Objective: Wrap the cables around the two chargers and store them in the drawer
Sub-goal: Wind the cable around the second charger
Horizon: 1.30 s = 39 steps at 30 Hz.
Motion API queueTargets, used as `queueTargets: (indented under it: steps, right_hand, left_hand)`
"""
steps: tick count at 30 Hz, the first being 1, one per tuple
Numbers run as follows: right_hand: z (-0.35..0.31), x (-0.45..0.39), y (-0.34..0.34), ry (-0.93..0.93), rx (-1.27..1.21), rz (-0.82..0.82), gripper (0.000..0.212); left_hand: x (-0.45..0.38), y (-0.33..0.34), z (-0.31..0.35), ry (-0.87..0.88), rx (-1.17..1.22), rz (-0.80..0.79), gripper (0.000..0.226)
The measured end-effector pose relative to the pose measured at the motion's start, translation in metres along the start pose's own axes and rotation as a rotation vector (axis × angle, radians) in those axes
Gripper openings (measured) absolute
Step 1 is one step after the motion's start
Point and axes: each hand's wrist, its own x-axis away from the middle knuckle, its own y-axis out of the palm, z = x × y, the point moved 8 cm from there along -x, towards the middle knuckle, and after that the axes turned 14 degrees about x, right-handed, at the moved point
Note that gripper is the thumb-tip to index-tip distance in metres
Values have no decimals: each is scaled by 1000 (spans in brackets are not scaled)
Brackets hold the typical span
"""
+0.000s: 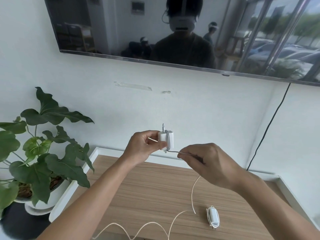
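Note:
My left hand (141, 148) grips a white charger (170, 138) held up above the wooden tabletop (138, 196), its prongs pointing up and down. One turn of white cable lies round the charger's body. My right hand (206, 163) pinches that cable (193, 191) just right of the charger. From my right hand the cable drops to the table and trails in loose waves toward the front edge. A second white charger (213, 217) lies on the table at the front right with its cable wound round it. No drawer is in view.
A potted plant (39, 153) with large green leaves stands left of the table in a white pot. A wall-mounted dark screen (173, 32) hangs above. A black cord (266, 132) runs down the wall at the right. The table has a white raised rim (97, 153).

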Motion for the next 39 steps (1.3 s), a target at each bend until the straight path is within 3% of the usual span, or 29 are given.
queueTargets:
  steps: [2,11,17,23,28,31,35,39]
  right_hand:
    - [4,-5,-6,1,36,30,22]
    - [44,-36,-32,133,-58,71,12]
    - [73,-41,-23,279,-355,13,4]
    - [91,-34,2,362,-693,29,20]
    - [90,-18,37,436,-851,42,27]
    - [80,-7,57,458,-853,2,25]
    - [70,10,75,497,-747,-57,33]
    - [52,26,75,413,-533,-123,30]
  left_hand:
    - [1,7,-1,-7,-64,-25,19]
    - [12,32,4,-33,-64,-194,29]
    - [23,44,9,-82,129,-329,35]
    - [29,52,15,-110,350,-391,35]
    - [24,53,20,-93,551,-370,47]
    - [22,50,20,-76,637,-301,33]
    - [15,38,17,-44,693,-196,28]
    - [12,28,7,-46,643,-94,37]
